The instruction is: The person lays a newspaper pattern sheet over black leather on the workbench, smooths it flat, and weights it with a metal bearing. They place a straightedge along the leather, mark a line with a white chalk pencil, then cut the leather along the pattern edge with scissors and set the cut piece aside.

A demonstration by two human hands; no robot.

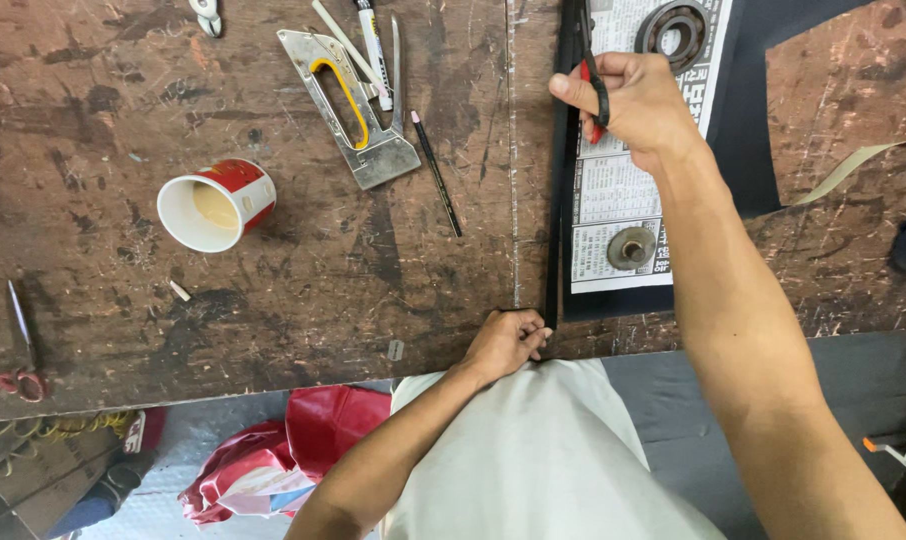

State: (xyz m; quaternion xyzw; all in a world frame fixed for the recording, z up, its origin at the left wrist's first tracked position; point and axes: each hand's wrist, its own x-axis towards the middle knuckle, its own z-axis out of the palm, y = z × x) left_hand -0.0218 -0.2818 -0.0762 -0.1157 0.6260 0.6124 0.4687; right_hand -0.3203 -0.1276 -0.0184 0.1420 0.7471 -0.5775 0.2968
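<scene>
My right hand (641, 102) is closed around the red-and-black handles of a pair of scissors (591, 72) at the far side of a worn wooden workbench (273, 290). The blades run along the left edge of a dark sheet of material (743, 140). A narrow black strip (553, 262) of that material hangs down toward the near edge of the bench. My left hand (508, 342) pinches the strip's lower end at the bench edge. A newspaper sheet (618, 190) lies on the dark material.
A staple gun (358, 112), a paper cup (216, 204), a pencil (436, 174) and markers (373, 50) lie on the bench. A bearing (676, 28) and a metal disc (631, 248) rest on the newspaper. Red-handled scissors (18, 345) lie far left. A red bag (283, 450) sits on the floor.
</scene>
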